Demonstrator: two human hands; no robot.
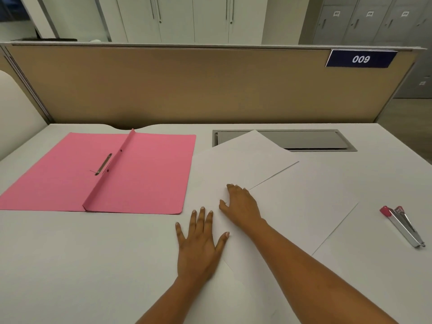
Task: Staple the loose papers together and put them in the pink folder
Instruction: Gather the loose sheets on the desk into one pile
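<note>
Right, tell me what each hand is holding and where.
Nothing is gripped. The left hand lies flat on the white desk; the right hand presses open on the loose white paper sheets.

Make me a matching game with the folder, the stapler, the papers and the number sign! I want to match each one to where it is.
Things:
1. pink folder
2. stapler
3. loose papers
4. number sign

Places:
A. up on the brown divider wall
B. under the right hand
C. lying open on the left of the desk
D. alone by the right edge of the desk

Pairs: 1-C, 2-D, 3-B, 4-A
</note>
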